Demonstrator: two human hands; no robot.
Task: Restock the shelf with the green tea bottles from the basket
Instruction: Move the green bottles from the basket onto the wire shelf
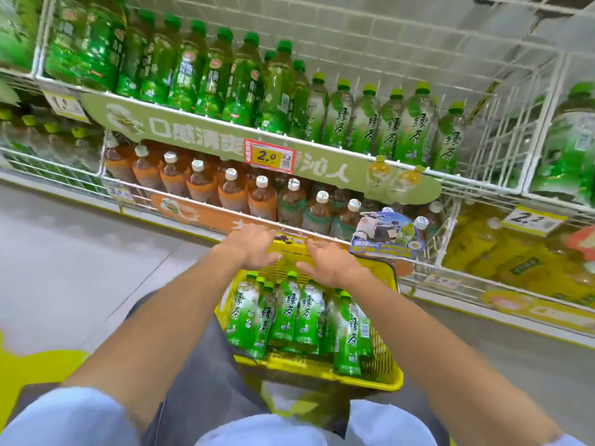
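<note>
A yellow basket (384, 375) sits low in front of me, holding several green tea bottles (306, 313) lying side by side, caps toward the shelf. Both hands hover over the basket's far end. My left hand (254, 244) has its fingers spread, palm down, holding nothing. Close beside it my right hand (328, 260) is likewise spread and empty. Above, the white wire shelf (476, 185) carries matching green tea bottles (389, 123) standing in a row, with bare wire to their right.
Darker green bottles (180, 69) fill the shelf's left part. Brown tea bottles (231, 188) line the lower shelf behind the basket. Yellow drinks (502, 252) stand lower right. A price tag (269, 155) hangs on the shelf edge. Grey floor (64, 252) lies left.
</note>
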